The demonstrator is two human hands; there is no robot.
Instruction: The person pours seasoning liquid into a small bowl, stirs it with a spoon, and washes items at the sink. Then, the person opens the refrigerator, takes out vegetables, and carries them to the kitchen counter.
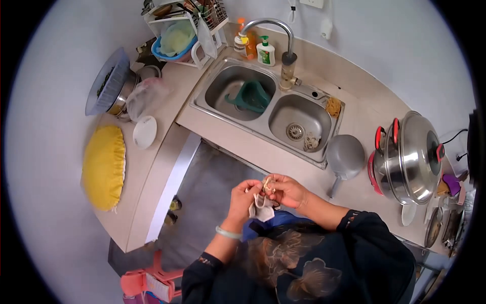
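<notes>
Both hands meet in front of my body, below the counter's front edge. My left hand (247, 195) has its fingers closed on a crumpled whitish cloth (261, 209) that hangs down beneath it. My right hand (286, 191) is closed in a pinch on a small pale, brownish piece (269, 186), too small to make out, right beside the left fingertips. A pale bangle (228, 233) circles my left wrist.
A double steel sink (268, 121) holds a green basket (250, 97) in its left basin, with a faucet (287, 61) behind. A grey pan (346, 154) and large steamer (412, 157) stand right; a yellow cushion-like bundle (104, 167) and white bowl (145, 132) lie left.
</notes>
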